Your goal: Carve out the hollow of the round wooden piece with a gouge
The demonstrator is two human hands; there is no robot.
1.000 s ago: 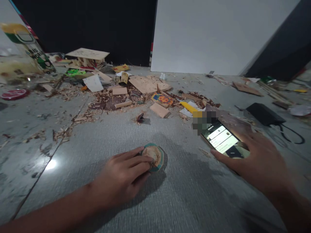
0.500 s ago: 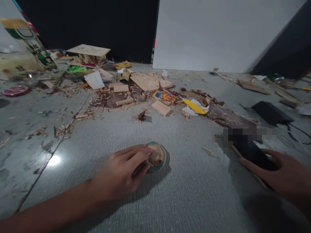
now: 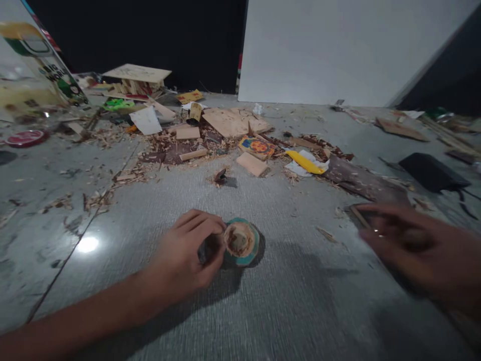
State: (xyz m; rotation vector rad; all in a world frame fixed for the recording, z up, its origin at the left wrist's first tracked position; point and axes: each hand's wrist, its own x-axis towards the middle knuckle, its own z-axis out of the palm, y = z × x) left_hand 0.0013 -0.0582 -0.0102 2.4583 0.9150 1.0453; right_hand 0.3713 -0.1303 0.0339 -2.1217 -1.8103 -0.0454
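A small round wooden piece (image 3: pixel 252 256) with a teal rim and a rough hollow in its middle rests on the grey floor. My left hand (image 3: pixel 188 250) is curled at its left edge, with fingertips and thumb closed on that side. A dark patch shows inside the curl of the fingers; I cannot make out what it is. On the right, my right hand (image 3: pixel 417 245) is smeared by motion over a flat dark object with a brown edge (image 3: pixel 358 215), largely covered by the hand. Whether the fingers grip anything there is unclear.
Wood shavings, offcuts such as a pale block (image 3: pixel 251 164), and a yellow item (image 3: pixel 307 162) on white paper lie across the back. A black adapter-like box (image 3: pixel 432 171) with a cable is at right. A dark chip (image 3: pixel 220 175) sits ahead of the round piece.
My left fingers have drawn back from the hollow to the round piece's left edge, uncovering the hollow. My right hand has shifted up over the dark phone-like object, hiding most of it.
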